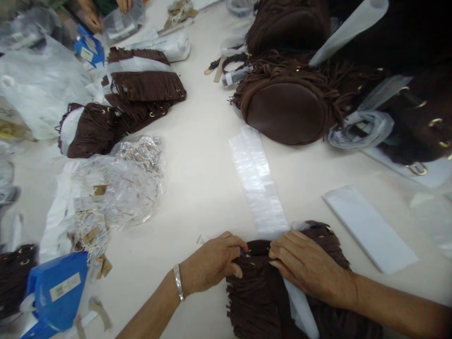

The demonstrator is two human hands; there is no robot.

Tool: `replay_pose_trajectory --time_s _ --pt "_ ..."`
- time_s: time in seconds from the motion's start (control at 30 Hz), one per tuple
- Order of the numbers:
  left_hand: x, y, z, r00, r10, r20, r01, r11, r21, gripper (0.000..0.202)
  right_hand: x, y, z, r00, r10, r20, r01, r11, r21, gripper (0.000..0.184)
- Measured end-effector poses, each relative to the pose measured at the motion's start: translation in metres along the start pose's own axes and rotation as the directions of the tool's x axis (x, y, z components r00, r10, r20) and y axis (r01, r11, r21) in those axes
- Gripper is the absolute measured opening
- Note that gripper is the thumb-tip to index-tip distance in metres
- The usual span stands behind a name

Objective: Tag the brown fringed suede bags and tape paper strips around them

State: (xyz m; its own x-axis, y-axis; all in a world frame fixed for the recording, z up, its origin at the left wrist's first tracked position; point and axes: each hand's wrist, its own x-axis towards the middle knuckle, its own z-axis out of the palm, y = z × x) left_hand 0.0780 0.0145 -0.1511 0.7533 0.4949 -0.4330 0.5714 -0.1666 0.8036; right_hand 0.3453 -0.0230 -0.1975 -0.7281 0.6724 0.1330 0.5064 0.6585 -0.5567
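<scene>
A dark brown fringed bag [261,296] lies at the lower middle, its top edge toward the far side. At the left of its opening, my left hand [215,261] pinches the rim between thumb and fingers. My right hand [307,268] is closed over the rim on the other side, its fingertips hidden in the opening. Below my right hand a strip of white tissue [300,308] lies across the bag. Just beyond the bag is a flat clear plastic sleeve [259,183]. Small gold eyelets show near the rim.
More brown fringed bags [286,110] stand at the back right; others [144,82] lie back left. A white paper stack [370,228] is at right. Plastic bags with string tags [120,188] and a blue holder [58,289] lie left. Another person's hands [123,4] show at the top.
</scene>
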Motion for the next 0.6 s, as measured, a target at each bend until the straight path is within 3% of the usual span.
replay_pose_trajectory --time_s 0.1,0.17,0.2,0.27,0.33,0.4,0.47,0.6 --pt "-0.009 0.002 0.003 0.997 -0.070 -0.037 0.071 0.997 0.023 0.011 0.003 0.001 0.002 0.999 0.037 0.020 -0.037 0.999 -0.028 0.008" --pt "-0.017 0.013 0.011 0.976 -0.131 -0.172 0.144 0.987 0.066 0.015 0.003 0.001 0.002 0.998 0.046 0.036 -0.045 0.999 -0.030 0.008" --pt "-0.020 0.022 0.018 0.947 -0.157 -0.281 0.186 0.979 0.082 0.020 0.004 0.001 0.002 0.998 0.046 0.039 -0.045 0.999 -0.029 0.007" --pt "-0.024 0.046 0.041 0.837 -0.172 -0.520 0.246 0.966 0.076 0.021 0.004 0.001 0.002 0.998 0.041 0.038 -0.039 0.999 -0.035 0.007" --pt "-0.021 0.070 0.072 0.755 -0.131 -0.643 0.222 0.973 0.063 0.014 0.004 0.001 0.002 0.999 0.033 0.024 -0.032 0.999 -0.041 0.007" --pt "-0.014 0.086 0.105 0.790 -0.100 -0.605 0.178 0.982 0.070 0.015 0.004 0.001 0.002 1.000 0.024 -0.005 -0.024 0.999 -0.032 0.008" --pt "-0.006 0.091 0.133 0.825 -0.161 -0.541 0.218 0.975 0.042 0.010 0.001 0.000 0.002 0.998 0.014 -0.054 -0.015 1.000 -0.011 0.012" --pt "0.003 0.085 0.156 0.774 -0.279 -0.569 0.237 0.960 -0.148 0.016 -0.010 -0.010 0.001 0.984 0.003 -0.177 -0.003 1.000 -0.002 0.015"
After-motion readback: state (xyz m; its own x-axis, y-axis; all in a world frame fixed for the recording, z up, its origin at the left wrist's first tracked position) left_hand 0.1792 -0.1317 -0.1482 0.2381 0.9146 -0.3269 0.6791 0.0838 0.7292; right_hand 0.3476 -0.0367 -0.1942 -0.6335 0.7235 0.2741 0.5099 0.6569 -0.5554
